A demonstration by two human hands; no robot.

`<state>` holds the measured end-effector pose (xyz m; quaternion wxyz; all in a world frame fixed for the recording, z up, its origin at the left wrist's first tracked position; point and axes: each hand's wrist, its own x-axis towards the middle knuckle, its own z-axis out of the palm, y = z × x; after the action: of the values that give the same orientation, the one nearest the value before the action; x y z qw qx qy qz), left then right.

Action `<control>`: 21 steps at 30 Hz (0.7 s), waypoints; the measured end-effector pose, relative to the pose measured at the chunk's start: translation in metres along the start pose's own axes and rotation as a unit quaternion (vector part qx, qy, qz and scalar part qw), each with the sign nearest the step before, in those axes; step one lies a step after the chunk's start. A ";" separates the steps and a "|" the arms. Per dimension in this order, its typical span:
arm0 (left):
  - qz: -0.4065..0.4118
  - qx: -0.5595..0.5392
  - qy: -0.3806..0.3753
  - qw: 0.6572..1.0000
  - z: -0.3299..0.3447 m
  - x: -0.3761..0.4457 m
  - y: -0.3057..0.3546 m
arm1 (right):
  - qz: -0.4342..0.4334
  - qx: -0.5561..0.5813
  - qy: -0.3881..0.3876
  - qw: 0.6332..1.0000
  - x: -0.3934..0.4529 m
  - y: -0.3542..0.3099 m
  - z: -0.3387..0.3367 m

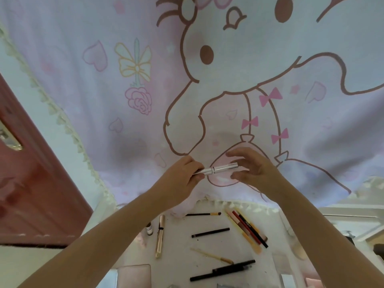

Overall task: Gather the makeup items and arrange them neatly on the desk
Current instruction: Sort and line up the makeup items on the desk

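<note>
A: What lies nearest?

B: At the bottom edge, a pink compact (134, 275) and a long black pencil (222, 273) slanting across the white desk (182, 260). Just beyond it, a slim yellow-handled brush (211, 255).

A: And further up the desk?

B: A gold tube (160, 235) standing lengthwise with a small bottle (149, 229) beside it on the left; a short dark pencil (210, 232) in the middle; to the right, a bundle of pencils (248, 230) lying side by side (red, black, yellow and pinkish, touching one another). At the far edge, a black-handled brush (202, 214) lies crosswise.

A: The hands?

B: Both are raised above the desk, holding a silver tube (218, 170) level between them. The left hand (182, 175) has its fingers curled round the thin end. The right hand (252, 168) curves around the thicker end, thumb below, fingers above; whether they actually press the tube I cannot tell.

A: Behind them?

B: A pale pink cloth (145, 59) printed with a cartoon rabbit, bows and hearts, fringed along its edge, and a reddish door (31, 183) at the left.
</note>
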<state>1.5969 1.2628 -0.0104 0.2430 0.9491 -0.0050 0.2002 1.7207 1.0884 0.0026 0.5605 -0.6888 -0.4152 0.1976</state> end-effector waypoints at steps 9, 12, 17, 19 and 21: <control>-0.024 0.005 -0.030 0.999 0.005 -0.005 -0.008 | 0.013 -0.037 -0.023 0.999 0.002 0.011 0.009; -0.025 -0.001 -0.034 0.999 0.006 -0.007 -0.010 | 0.028 0.018 -0.051 0.998 0.004 0.015 0.010; -0.031 -0.002 -0.036 0.999 0.006 -0.009 -0.011 | 0.060 -0.119 -0.010 0.991 0.007 0.019 0.014; -0.040 -0.001 -0.038 0.999 0.008 -0.011 -0.014 | 0.039 -0.059 -0.013 0.997 0.005 0.023 0.015; -0.049 -0.001 -0.039 0.998 0.011 -0.015 -0.017 | 0.041 0.005 -0.032 0.999 0.003 0.027 0.016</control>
<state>1.5890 1.2716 -0.0324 0.2528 0.9552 0.0322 0.1505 1.7197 1.0997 -0.0269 0.5422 -0.6956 -0.4032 0.2440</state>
